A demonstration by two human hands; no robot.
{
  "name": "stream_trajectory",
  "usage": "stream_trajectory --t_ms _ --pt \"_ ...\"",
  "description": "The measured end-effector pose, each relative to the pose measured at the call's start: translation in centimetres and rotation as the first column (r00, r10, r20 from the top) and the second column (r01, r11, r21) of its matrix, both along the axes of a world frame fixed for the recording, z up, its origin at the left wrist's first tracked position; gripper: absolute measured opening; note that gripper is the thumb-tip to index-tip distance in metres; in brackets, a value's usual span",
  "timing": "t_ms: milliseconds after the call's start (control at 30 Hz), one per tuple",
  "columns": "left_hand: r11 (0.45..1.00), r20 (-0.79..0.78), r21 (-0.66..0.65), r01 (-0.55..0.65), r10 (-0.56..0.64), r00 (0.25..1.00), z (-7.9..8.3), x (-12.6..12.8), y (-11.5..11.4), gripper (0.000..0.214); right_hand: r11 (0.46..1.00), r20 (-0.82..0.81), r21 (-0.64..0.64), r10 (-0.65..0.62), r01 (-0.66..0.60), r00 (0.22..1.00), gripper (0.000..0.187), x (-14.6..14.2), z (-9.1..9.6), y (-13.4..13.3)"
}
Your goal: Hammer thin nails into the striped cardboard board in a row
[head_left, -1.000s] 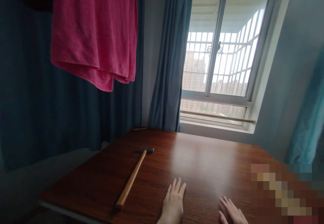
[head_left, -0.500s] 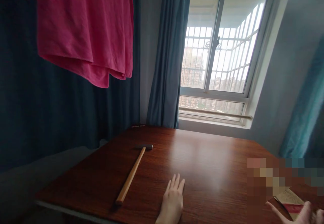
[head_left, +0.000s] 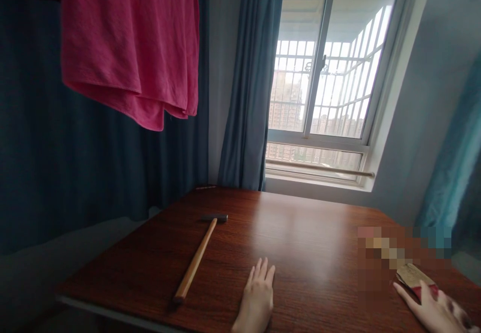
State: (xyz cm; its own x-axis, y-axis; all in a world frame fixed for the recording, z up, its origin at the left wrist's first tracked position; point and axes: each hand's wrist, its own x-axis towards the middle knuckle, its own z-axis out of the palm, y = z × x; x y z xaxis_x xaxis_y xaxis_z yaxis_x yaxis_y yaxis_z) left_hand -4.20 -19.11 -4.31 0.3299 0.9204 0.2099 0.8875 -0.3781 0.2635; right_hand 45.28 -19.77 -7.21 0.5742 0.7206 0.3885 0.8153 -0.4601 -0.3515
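Note:
My left hand (head_left: 257, 295) lies flat on the brown wooden table, palm down, fingers stretched forward and holding nothing. To its left is a hammer (head_left: 197, 258) with a pale wooden handle and dark metal head, its head toward the window. At the right edge of the view, my right hand (head_left: 432, 308) is at a flat beige-and-dark-red piece (head_left: 415, 275), possibly a packet; its kind is unclear. The thumb is spread away along the left side, while the other fingers reach the red end. The hand partly covers this piece, and pixelation hides the area beyond it.
The glossy table (head_left: 300, 253) has its far edge near a barred window (head_left: 319, 72). A pink towel (head_left: 128, 47) hangs at upper left, before a dark blue curtain (head_left: 108, 167). Another curtain (head_left: 248, 82) hangs beside the window. The table's left edge is in view.
My right hand and the beige-and-red piece have moved together a little forward and left. My left hand stays in place, as does the hammer.

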Motion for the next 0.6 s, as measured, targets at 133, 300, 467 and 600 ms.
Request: stream_trajectory --t_ms 133,300,467,600 --pt "1.000 -0.001 -0.003 -0.009 0.009 1.000 0.2 0.1 -0.2 0.059 0.978 0.108 -0.112 0.186 -0.174 0.977 0.049 -1.0 0.4 1.0" --pt "1.000 -0.001 -0.003 -0.017 0.017 1.000 0.6 0.2 -0.3 0.058 0.970 0.090 -0.186 0.177 -0.159 0.980 0.064 -3.7 0.6 3.1" --pt "0.999 0.027 -0.036 -0.018 0.019 0.999 0.6 0.2 -0.3 0.058 0.942 0.068 -0.237 0.260 -0.237 0.963 0.069 -9.8 1.4 6.9" --pt "0.996 0.085 -0.077 -0.045 0.052 0.995 0.4 0.3 -0.3 0.056 0.908 0.093 -0.238 0.374 -0.344 0.923 0.062 -15.4 2.1 10.0"
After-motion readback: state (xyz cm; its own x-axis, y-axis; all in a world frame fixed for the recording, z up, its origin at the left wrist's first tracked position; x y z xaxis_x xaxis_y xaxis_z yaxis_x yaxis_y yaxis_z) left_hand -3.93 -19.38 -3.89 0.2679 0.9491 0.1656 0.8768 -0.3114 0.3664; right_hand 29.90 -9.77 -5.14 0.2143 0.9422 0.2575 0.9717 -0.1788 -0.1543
